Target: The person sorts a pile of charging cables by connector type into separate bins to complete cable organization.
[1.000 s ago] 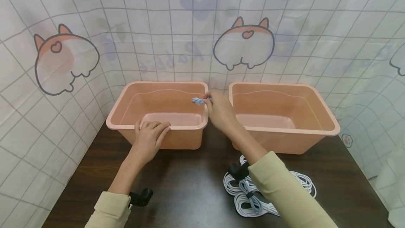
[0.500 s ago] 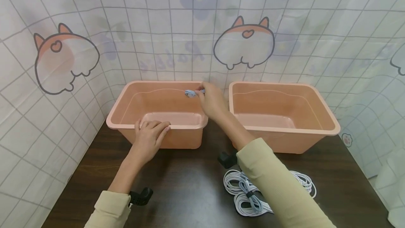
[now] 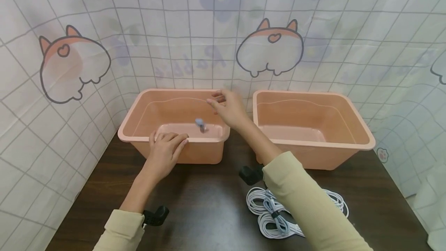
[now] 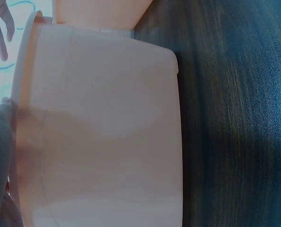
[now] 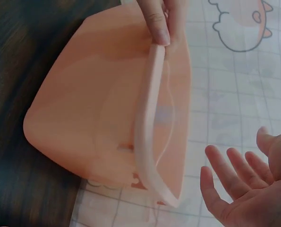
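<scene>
Nearest me, cable coils (image 3: 280,224) lie on the table (image 3: 209,204), partly under my right sleeve (image 3: 310,200). My left hand (image 3: 163,152) grips the left bin's (image 3: 200,154) front rim. Inside, below and left of my empty, loosely spread right hand (image 3: 228,111), shows a blue bundle (image 3: 199,122), its long axis too blurred to tell.

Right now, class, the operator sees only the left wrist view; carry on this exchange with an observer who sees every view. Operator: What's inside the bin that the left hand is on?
Observer: A small, blurred blue bundle shows inside the left bin; whether it touches the bottom, I can't tell.
Operator: Is anything lying on the table beyond my view?
Observer: Yes, white coiled cords lie there, partly hidden by the right sleeve.
</scene>
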{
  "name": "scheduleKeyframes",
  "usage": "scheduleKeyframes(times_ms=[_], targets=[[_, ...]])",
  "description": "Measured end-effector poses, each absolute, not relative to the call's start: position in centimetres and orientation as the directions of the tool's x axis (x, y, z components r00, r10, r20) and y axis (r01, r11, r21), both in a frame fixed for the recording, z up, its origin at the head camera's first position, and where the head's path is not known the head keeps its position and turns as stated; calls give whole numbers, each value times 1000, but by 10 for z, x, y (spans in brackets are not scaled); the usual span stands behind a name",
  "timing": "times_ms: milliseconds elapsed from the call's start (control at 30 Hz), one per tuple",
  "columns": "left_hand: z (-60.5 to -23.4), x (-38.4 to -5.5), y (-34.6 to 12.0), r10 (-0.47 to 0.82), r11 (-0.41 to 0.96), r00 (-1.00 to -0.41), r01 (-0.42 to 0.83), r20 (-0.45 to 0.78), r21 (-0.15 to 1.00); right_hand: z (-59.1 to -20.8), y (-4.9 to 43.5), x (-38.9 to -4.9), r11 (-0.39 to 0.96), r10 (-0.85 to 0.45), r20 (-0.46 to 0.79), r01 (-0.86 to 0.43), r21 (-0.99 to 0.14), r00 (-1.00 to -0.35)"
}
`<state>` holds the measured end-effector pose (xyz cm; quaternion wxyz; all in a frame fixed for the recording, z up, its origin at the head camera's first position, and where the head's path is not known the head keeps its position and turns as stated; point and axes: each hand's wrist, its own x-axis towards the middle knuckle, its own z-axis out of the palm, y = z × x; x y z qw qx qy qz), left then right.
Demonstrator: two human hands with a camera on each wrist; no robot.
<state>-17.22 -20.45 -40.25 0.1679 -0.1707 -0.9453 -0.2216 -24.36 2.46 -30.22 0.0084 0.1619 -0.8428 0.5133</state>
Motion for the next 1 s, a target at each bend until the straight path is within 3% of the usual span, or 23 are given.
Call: scheduleKeyframes(times_ms=[333, 1000], targets=[[-403, -173, -203, 249, 846, -884, 397, 396, 355, -316, 45, -217, 441, -298, 258, -372, -817, -919], [-405, -173, -205, 249, 841, -880, 404, 404, 361, -350, 87, -155, 490, -206, 344, -401, -774, -916]])
